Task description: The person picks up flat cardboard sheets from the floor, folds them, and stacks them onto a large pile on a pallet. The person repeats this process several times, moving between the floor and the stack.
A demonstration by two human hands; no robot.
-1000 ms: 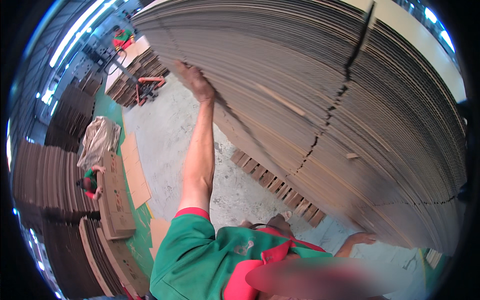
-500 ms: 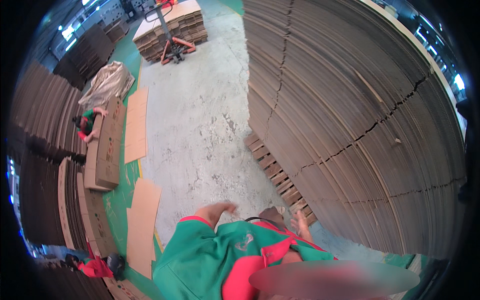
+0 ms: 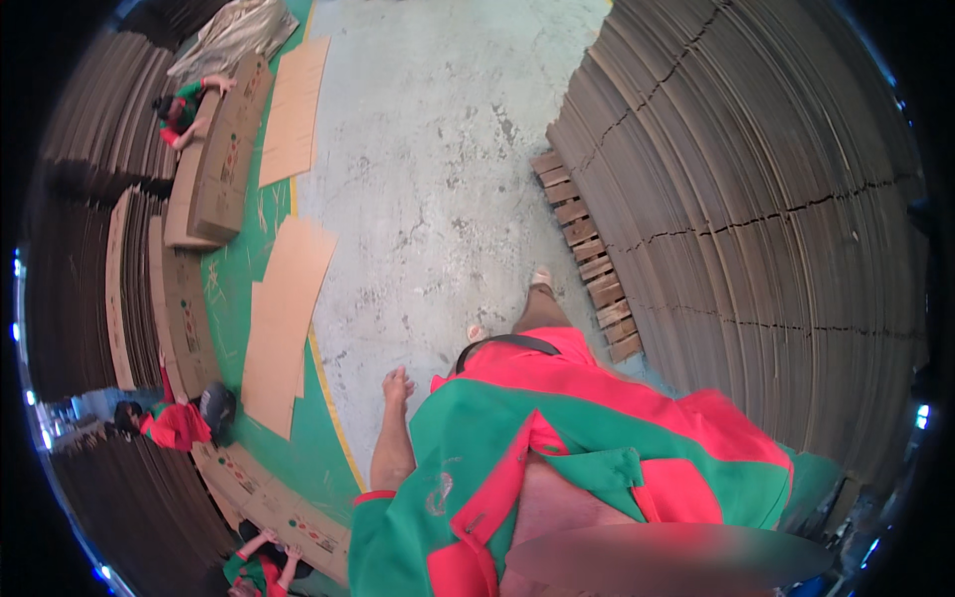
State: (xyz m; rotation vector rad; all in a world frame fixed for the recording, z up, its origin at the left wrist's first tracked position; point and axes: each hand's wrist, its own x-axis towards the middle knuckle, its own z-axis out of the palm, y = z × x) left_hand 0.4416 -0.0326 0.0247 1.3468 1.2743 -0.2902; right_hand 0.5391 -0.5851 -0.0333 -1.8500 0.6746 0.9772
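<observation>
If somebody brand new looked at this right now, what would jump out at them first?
Probably the huge stack of cardboard filling the right side, with a wooden pallet showing along its lower edge. Next might come the wearer's red-and-green shirt at the bottom, with the left hand over the pale floor. Toward the left, flat cardboard sheets lie partly on a green floor strip.
</observation>
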